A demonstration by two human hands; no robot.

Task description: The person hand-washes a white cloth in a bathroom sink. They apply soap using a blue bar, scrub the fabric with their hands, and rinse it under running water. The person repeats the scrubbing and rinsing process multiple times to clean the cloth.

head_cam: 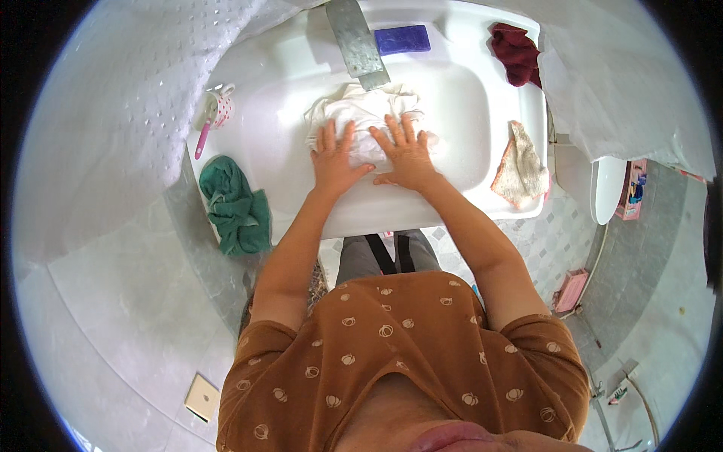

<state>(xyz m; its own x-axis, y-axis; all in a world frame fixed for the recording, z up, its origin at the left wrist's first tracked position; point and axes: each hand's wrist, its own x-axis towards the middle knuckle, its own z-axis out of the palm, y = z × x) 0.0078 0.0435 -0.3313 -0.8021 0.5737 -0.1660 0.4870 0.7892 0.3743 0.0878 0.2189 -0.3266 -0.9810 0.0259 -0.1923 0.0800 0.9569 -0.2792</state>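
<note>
A bunched white cloth (pixel 367 113) lies in the basin of a white sink (pixel 350 220), below a flat metal faucet (pixel 356 48). My left hand (pixel 336 161) rests on the cloth's left part with its fingers spread. Beside it, my right hand (pixel 408 155) presses on the right part, fingers spread too. The two thumbs point toward each other with a small gap between them. Neither hand grips the cloth. Part of the cloth is hidden under my hands. I cannot tell whether water runs from the faucet.
Behind the basin, right of the faucet, lies a blue-purple soap bar (pixel 402 39). A dotted mug (pixel 217 110) with a pink-handled brush (pixel 202 138) and a green towel (pixel 234 209) sit at left. On the right rim are a dark red cloth (pixel 515 53) and a beige cloth (pixel 521 166).
</note>
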